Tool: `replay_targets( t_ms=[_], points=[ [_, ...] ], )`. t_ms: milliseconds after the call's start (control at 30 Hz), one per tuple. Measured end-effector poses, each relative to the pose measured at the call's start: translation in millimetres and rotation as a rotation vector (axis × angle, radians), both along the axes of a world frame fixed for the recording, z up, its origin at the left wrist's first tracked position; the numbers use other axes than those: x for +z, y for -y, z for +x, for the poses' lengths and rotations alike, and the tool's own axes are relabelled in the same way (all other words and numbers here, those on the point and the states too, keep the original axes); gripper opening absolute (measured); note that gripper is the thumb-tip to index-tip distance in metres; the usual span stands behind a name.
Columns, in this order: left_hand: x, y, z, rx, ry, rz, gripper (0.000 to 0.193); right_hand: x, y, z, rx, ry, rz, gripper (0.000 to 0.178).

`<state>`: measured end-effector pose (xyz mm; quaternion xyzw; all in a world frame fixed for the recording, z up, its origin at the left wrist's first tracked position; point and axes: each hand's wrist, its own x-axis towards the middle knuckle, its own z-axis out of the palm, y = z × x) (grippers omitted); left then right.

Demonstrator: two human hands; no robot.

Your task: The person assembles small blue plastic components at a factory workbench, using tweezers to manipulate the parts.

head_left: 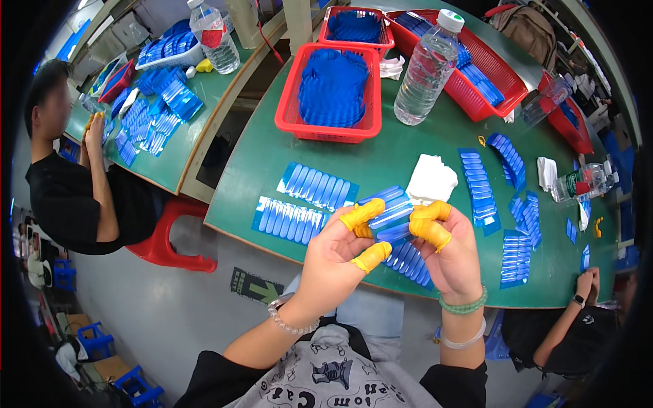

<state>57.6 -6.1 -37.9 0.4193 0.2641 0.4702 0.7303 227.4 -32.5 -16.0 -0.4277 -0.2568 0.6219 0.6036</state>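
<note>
Above the table's near edge I hold a small glossy blue sheet of long rounded strips (390, 209), tilted, between both hands. My left hand (335, 257) grips its left side, and my right hand (446, 250) pinches its right side. Yellow finger cots cover several fingertips on both hands. Just below them, partly hidden, another strip sheet (410, 265) lies on the table. To the left rest two more strip sheets (317, 187) (288, 219), one behind the other. A crumpled white cloth (432, 179) lies just beyond my right hand.
Red baskets of blue pieces (280, 115) (507, 102) stand at the back, near an upright water bottle (427, 68). More strip sheets (478, 187) (515, 258) lie to the right. Co-workers sit at the left (68, 183) and at the lower right (564, 333). A red stool (170, 238) is at the left.
</note>
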Motion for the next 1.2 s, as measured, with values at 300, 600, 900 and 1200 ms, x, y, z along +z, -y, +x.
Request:
replay_targets(
  t_ms=[300, 600, 900, 1200],
  points=[
    [-5, 1, 1, 0.009, -0.040, 0.055, 0.049, -2, -2, -2, -0.024, 0.058, 0.027, 0.012],
    [-4, 2, 2, 0.027, -0.025, 0.047, 0.041, -2, -1, -3, -0.044, 0.141, 0.039, 0.012],
    [-3, 1, 0, 0.113, 0.000, 0.037, 0.035, 11, 4, -7, -0.012, 0.562, 0.156, 0.015],
    [0, 9, -1, 0.177, -0.150, 0.222, 0.036, 12, 13, -9, -0.255, 1.022, 0.458, 0.022]
  ],
)
